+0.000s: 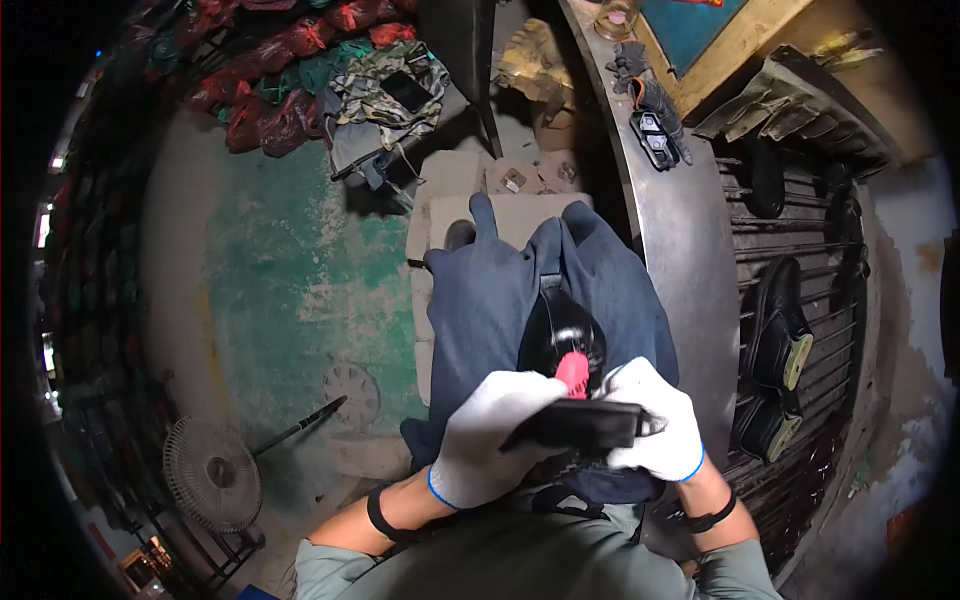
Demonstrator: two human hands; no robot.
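A glossy black shoe (562,325) rests between my knees, its rounded toe away from me. A bright pink piece (573,373) with dark marks shows at its top; I cannot tell whether it is part of the shoe. My left hand (485,435), in a white glove, is closed at the near left side of the shoe. From the right, my gloved right hand (662,425) closes around the near end. Between both hands is a dark, straight-edged part (580,425), which seems to belong to the shoe. Several fingertips are hidden behind it.
A metal bench top (685,220) runs along my right, bearing a black clamp-like object (655,140). Beyond it, black shoes (780,320) lie on a slatted rack (790,230). At left stands a fan (212,475). A phone (405,92) lies on camouflage cloth (435,75) ahead.
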